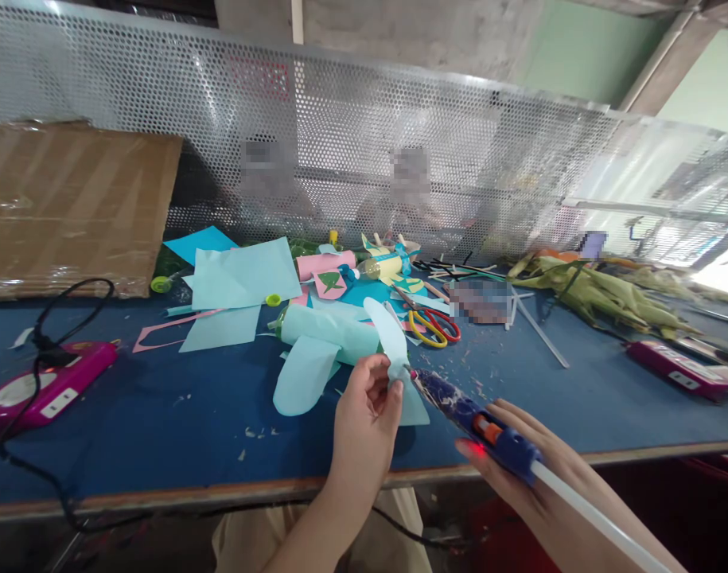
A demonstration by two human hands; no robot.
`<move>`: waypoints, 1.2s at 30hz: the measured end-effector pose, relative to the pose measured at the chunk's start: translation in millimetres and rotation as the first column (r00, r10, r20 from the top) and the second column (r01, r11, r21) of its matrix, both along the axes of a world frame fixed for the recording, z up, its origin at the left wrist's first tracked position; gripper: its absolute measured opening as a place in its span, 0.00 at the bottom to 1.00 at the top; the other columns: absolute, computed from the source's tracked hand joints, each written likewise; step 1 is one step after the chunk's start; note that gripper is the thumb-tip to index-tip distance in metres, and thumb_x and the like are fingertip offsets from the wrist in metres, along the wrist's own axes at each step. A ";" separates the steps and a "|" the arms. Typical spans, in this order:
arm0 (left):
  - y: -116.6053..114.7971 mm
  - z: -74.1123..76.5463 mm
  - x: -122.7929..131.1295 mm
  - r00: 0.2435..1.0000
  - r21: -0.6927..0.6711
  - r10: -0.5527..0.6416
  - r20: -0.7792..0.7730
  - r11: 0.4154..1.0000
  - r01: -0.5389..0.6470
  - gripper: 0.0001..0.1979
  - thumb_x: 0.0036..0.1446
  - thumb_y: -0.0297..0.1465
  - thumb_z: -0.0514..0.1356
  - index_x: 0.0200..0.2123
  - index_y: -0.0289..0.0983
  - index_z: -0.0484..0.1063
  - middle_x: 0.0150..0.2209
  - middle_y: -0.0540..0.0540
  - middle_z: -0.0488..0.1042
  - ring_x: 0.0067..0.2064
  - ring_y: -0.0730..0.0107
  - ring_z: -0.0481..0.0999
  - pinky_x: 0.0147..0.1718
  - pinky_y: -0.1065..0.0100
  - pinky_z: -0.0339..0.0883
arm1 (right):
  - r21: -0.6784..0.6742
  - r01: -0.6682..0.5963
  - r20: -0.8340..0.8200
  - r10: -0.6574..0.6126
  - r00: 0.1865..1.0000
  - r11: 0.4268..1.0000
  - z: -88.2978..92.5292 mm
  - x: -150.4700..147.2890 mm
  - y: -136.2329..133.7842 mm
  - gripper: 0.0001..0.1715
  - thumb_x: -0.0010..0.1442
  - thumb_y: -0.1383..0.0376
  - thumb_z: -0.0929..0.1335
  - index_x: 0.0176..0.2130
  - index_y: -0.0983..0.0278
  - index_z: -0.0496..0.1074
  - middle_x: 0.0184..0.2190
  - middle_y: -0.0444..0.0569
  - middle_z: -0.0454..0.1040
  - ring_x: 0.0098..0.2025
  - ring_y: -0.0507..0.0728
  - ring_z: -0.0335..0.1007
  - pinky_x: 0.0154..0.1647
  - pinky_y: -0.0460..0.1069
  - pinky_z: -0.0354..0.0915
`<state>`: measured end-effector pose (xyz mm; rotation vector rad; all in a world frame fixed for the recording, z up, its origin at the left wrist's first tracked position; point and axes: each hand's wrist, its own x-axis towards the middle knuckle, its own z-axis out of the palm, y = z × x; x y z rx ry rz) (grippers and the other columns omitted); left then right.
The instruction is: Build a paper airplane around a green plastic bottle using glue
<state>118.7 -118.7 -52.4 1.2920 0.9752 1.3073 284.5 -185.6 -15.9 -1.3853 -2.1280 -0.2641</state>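
Note:
My left hand (364,414) pinches a light-blue paper fin (393,338) that belongs to a paper-covered bottle airplane (321,338) lying on the blue table (178,414). A blue glue gun (476,418) sits in my right hand (519,469), fingers wrapped round its grip. Its nozzle touches the fin right beside my left fingertips. A white glue stick (596,517) pokes out of the gun's back toward me. A rounded paper wing (301,378) hangs from the bottle's near side.
Paper sheets (244,274), scissors (432,326) and small paper crafts lie behind the airplane. Pink power strips sit at far left (47,386) and right (679,370), with a black cable. Cardboard (71,207) leans on a perforated metal screen (364,135). Corn husks (602,298) lie at right.

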 end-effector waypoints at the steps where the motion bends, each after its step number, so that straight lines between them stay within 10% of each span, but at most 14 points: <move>1: -0.1 -0.1 -0.2 1.000 0.005 -0.001 -0.005 1.000 0.001 0.14 0.56 0.37 0.58 0.42 0.37 0.64 0.41 0.39 0.75 0.44 0.60 0.76 0.42 0.64 0.71 | 0.018 0.019 -0.015 -0.019 1.000 1.000 -2.5 -0.6 -0.3 0.17 0.65 0.57 0.59 0.33 0.59 0.72 0.31 0.47 0.77 0.34 0.58 0.76 0.31 0.48 0.74; 36: 0.3 -0.7 0.3 1.000 0.029 -0.017 0.011 0.999 0.017 0.13 0.56 0.36 0.57 0.43 0.36 0.65 0.42 0.38 0.74 0.46 0.59 0.75 0.44 0.64 0.69 | -0.055 -0.049 -0.074 0.045 0.996 0.997 5.3 -3.6 0.9 0.16 0.66 0.59 0.59 0.30 0.58 0.69 0.27 0.46 0.74 0.31 0.55 0.74 0.30 0.46 0.71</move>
